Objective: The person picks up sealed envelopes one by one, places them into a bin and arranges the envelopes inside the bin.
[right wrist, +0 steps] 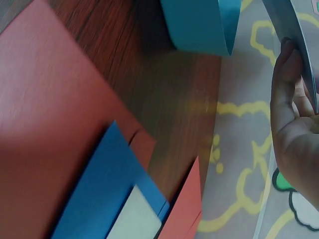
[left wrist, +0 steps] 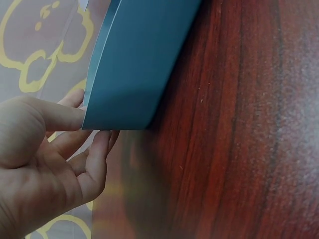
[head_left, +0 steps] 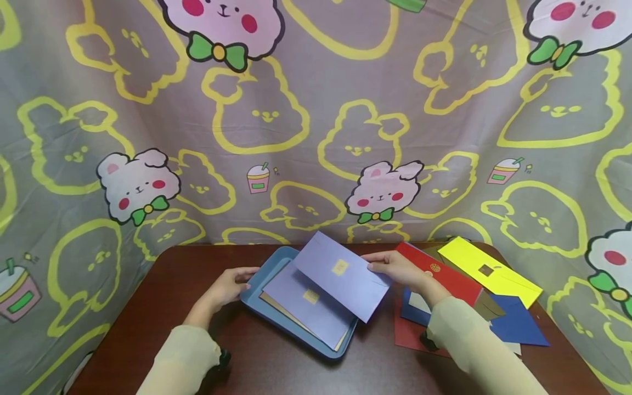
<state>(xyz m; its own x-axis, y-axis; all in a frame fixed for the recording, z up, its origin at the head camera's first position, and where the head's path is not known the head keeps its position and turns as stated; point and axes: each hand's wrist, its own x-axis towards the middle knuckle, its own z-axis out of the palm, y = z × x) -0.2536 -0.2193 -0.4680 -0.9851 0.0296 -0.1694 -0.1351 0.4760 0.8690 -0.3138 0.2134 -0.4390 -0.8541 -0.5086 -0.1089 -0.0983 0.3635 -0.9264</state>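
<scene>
A lavender envelope (head_left: 340,269) with a small gold emblem is tilted over the tray, its right edge pinched by my right hand (head_left: 397,269). In the right wrist view, that envelope (right wrist: 294,37) shows edge-on with the thumb against one face. The blue tray (head_left: 291,332) stands on the table with another lavender envelope (head_left: 308,302) lying in it, over a tan-edged one. At the tray's left end, my left hand (head_left: 227,285) grips the rim. In the left wrist view, the left hand (left wrist: 55,154) has its thumb at the tray wall (left wrist: 134,64) and its fingers round the corner.
To the right lies a loose pile of envelopes: a red one (head_left: 444,269), a yellow one (head_left: 494,271), a blue one (head_left: 518,321) and others beneath. The brown table (head_left: 197,263) ends at a patterned curtain (head_left: 316,109) behind.
</scene>
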